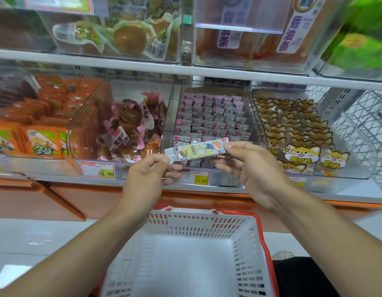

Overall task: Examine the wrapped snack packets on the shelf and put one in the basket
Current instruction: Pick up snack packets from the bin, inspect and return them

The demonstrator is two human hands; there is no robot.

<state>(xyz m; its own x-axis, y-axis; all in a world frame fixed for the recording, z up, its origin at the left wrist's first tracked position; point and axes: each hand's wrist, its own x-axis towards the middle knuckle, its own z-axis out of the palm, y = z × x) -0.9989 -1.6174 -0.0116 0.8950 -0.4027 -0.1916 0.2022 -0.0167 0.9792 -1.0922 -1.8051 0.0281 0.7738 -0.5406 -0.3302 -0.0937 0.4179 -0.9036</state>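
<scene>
A long, thin snack packet (195,151) was held stretched between a shopper's two hands, level with the front edge of the shelf bins. The left hand (148,174) pinched its lower, left end between thumb and curled fingers; the right hand (249,166) pinched the higher, right end the same way. The packet's long axis ran nearly side to side, tilted slightly upward toward the right, its printed face turned to the camera.

Directly below the packet stood a white shopping basket (245,236) with a red rim, its mouth open upward and nothing visible inside. The packet hung above the basket's far edge, so a drop would have called for drawing it toward the body and downward; both hands lay about equally near the basket, and either could probably have carried the packet alone once the other let go.

Just behind the packet sat a clear bin of pink wrapped sticks (213,116). To the left of that bin was one of brown sweets (130,127); to its right, packets printed with cartoon foxes (293,136). A yellow price tag (201,180) hung below the packet.
</scene>
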